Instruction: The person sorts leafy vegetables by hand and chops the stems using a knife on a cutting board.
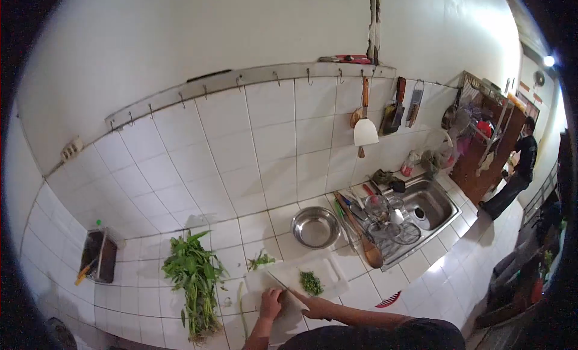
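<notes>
Low in the view, my left hand (271,303) rests with bent fingers on a white cutting board (334,267); whatever lies under the fingers is too small to make out. To its right, my right hand (316,306) is closed round the handle of a knife (280,282), whose blade points up and left beside my left hand. A small pile of chopped greens (311,283) lies on the board, right of the knife. Some loose leaves (261,261) are at the board's upper left edge. A long pale stem (241,305) lies left of my left hand.
A leafy green bunch (195,278) lies at left. Behind the board stands a steel bowl (316,227). Dishes and a wooden spoon (372,253) are beside the sink (430,208). Utensils hang on the wall. A person (518,166) stands at far right.
</notes>
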The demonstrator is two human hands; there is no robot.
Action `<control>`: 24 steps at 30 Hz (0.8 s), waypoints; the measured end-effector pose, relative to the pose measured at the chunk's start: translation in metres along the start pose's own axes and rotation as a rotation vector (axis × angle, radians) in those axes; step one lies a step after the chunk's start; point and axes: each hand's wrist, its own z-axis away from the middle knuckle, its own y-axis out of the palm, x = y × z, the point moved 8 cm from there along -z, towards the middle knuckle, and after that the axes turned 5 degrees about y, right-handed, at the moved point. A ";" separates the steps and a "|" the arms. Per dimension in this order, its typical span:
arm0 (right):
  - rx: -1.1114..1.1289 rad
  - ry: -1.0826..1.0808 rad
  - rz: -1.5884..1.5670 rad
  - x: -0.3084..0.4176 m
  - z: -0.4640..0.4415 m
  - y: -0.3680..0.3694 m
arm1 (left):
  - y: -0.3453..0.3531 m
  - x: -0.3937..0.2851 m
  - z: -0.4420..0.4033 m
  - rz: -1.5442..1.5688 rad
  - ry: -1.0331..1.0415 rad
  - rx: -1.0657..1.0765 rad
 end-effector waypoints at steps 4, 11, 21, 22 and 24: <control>0.151 0.035 -0.036 -0.016 0.014 0.000 | 0.007 0.012 -0.002 -0.060 0.024 -0.024; 0.101 -0.075 -0.018 -0.021 0.002 0.011 | -0.005 -0.005 0.000 -0.102 -0.016 -0.026; 0.156 0.107 0.035 0.012 0.016 -0.022 | -0.007 -0.004 -0.010 0.033 0.048 0.014; 0.153 0.136 0.052 0.009 0.016 -0.018 | -0.009 -0.009 -0.009 0.026 0.058 0.003; 0.068 0.114 0.080 -0.004 0.003 0.004 | 0.001 0.004 -0.005 0.029 0.038 -0.006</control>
